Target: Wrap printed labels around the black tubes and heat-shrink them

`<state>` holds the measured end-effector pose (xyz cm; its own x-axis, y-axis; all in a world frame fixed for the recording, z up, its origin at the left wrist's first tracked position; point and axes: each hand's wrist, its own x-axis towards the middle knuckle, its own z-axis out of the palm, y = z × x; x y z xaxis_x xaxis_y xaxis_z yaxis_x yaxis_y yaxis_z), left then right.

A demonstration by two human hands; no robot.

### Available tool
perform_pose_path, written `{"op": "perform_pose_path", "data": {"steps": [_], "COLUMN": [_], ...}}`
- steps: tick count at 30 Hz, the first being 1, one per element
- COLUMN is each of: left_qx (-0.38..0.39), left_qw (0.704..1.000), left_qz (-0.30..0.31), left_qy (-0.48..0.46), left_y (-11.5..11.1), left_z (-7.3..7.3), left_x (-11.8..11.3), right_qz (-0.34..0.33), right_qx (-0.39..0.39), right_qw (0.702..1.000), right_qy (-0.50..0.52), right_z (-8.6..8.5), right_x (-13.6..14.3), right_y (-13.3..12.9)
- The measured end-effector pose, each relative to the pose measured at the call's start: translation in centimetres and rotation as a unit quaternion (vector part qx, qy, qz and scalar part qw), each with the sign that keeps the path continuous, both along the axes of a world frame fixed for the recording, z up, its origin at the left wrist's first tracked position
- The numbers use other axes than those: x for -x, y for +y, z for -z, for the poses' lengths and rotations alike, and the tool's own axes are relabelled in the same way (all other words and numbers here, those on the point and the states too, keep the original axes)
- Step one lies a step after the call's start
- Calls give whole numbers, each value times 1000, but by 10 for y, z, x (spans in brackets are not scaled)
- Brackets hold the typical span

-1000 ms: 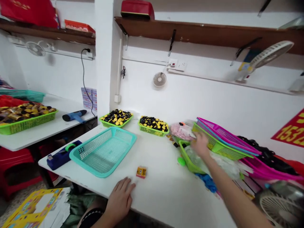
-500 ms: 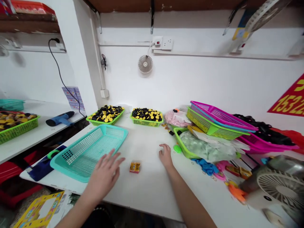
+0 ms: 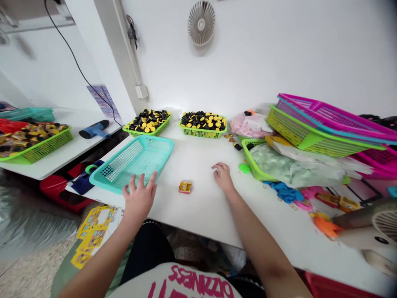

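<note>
My left hand [image 3: 139, 194] is over the near edge of the turquoise basket [image 3: 102, 179], fingers spread and nothing in them. On the white table [image 3: 198, 211], my right hand [image 3: 222, 176] rests with its fingers loosely curled, and I see nothing in it. Between the two hands lies a small yellow and red printed packet [image 3: 185, 187], touched by neither. The turquoise basket holds nothing that I can see. A bright green round piece [image 3: 244, 168] lies just right of my right hand.
Two green baskets [image 3: 203, 133] [image 3: 132, 133] of black and yellow pieces stand against the wall. To the right, stacked baskets [image 3: 310, 142], clear plastic bags [image 3: 288, 165], blue balloons [image 3: 285, 191] and a fan [image 3: 386, 223] crowd the table. A blue heat gun [image 3: 94, 129] lies on the left table.
The head view has tilted downward, bringing my lap and the floor into sight. My left hand has shifted slightly and its fingers now point up more. The packet remains on the table.
</note>
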<state>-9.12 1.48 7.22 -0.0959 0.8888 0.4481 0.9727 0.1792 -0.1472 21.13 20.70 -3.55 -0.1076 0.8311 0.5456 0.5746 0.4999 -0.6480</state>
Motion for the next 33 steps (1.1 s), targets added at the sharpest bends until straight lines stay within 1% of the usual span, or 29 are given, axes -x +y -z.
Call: {"op": "perform_pose_path", "data": {"steps": [1,2,3,4,5,6,7,10,11,13,16,21,24,26,28,29,31,33], "left_qx": [-27,-29,-8,30,76,110,137,165,164,158,148,133,125,125,125,123,116,117], "left_qw": [999,994,983,966,946,931,921,912,911,909,905,906,904,897,891,890,892,894], "left_qz": [42,105,180,251,309,338,352,353,354,361,369,359,345,352,360,362,359,354], "left_qy": [-5,-15,-29,-46,-64,-82,-98,-129,-133,-139,-150,-179,-218,-236,-245,-247,-249,-249], "left_y": [3,8,14,23,33,44,55,82,86,88,76,43,35,35,38,40,43,44], "left_z": [1,3,7,12,19,27,36,60,67,74,77,75,75,75,76,77,79,84], "left_x": [-7,-16,-25,-33,-42,-49,-55,-64,-64,-60,-45,-3,12,13,12,11,11,13], "right_qz": [2,4,5,7,9,10,13,22,25,27,26,23,23,29,41,50,71,83], "right_qx": [3,6,9,13,17,22,26,36,38,43,49,67,97,127,161,179,209,223], "right_qw": [1000,1000,1000,1000,1000,1000,999,999,998,998,998,996,991,984,971,961,937,907], "right_qy": [2,5,7,10,13,16,20,29,31,33,35,59,91,126,174,203,272,348], "right_z": [0,0,0,0,0,0,-1,-1,-1,0,1,1,1,-2,-10,-17,-37,-63], "right_x": [0,0,0,0,0,-1,-2,-8,-9,-12,-15,-14,-8,-2,1,2,-1,-5], "right_y": [0,0,0,0,1,1,1,0,0,-1,-2,-5,3,21,49,67,105,142]}}
